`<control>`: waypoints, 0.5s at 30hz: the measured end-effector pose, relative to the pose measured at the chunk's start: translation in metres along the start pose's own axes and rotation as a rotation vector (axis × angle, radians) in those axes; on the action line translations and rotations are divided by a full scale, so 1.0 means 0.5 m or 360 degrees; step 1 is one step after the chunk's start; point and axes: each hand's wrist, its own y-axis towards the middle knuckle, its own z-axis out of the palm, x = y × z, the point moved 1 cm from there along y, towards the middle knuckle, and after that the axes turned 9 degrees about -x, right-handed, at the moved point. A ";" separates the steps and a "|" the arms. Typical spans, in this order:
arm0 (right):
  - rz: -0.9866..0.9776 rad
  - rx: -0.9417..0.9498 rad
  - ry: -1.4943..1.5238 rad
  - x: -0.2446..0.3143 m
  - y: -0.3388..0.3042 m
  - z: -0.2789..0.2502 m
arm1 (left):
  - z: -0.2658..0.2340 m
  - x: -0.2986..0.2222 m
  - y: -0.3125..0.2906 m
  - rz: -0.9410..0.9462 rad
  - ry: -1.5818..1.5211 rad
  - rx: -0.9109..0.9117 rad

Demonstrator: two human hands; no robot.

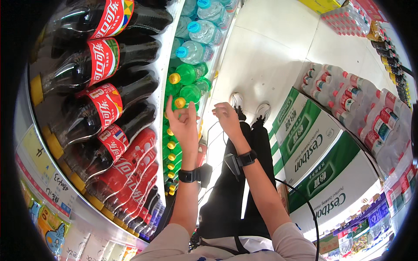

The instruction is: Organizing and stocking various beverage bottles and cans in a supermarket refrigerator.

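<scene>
My left hand [183,126] is raised over the lower shelf, its fingers spread just below a green plastic bottle with a yellow cap [179,102]. Whether the fingertips touch that bottle I cannot tell. Nothing shows in the hand. Another green bottle [188,74] lies just beyond it. To the right, my right hand [227,116] hangs over the floor with loosely bent fingers, somewhat apart and holding nothing visible. Each wrist wears a black strap with a small device, the left one [194,175] and the right one [241,162].
Large dark cola bottles [102,61] with red labels fill the upper shelf on the left. Clear water bottles with blue caps [196,51] stand beyond the green ones. Green and white cartons [313,139] and wrapped bottle packs [357,100] are stacked at right. A black cable [308,204] hangs nearby.
</scene>
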 end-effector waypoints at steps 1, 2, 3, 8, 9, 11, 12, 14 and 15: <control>-0.0002 0.0001 0.0004 0.002 -0.005 -0.006 | -0.007 0.002 -0.009 0.0009 0.0014 -0.0002; 0.0018 -0.0012 0.0010 0.008 -0.008 -0.018 | -0.005 -0.003 -0.025 0.0008 0.0008 0.0005; 0.0037 -0.0025 0.0017 0.014 -0.012 -0.028 | -0.001 -0.012 -0.046 -0.0027 0.0007 -0.0038; -0.0157 -0.0169 0.0060 0.100 -0.050 -0.061 | -0.028 -0.035 -0.133 -0.0142 0.0061 0.0095; -0.0199 -0.0155 0.0061 0.130 -0.059 -0.068 | -0.034 -0.035 -0.153 -0.0106 0.0025 0.0124; -0.0231 -0.0179 0.0102 0.200 -0.094 -0.082 | -0.048 -0.052 -0.169 -0.0032 0.0280 0.0519; -0.0228 -0.0192 0.0146 0.237 -0.119 -0.090 | -0.059 -0.072 -0.178 0.0031 0.0572 0.0897; -0.0370 -0.0160 0.0253 0.305 -0.166 -0.108 | -0.081 -0.137 -0.203 0.0307 0.0797 0.1407; -0.0344 -0.0109 0.0226 0.353 -0.195 -0.114 | -0.094 -0.196 -0.218 0.0597 0.0864 0.1501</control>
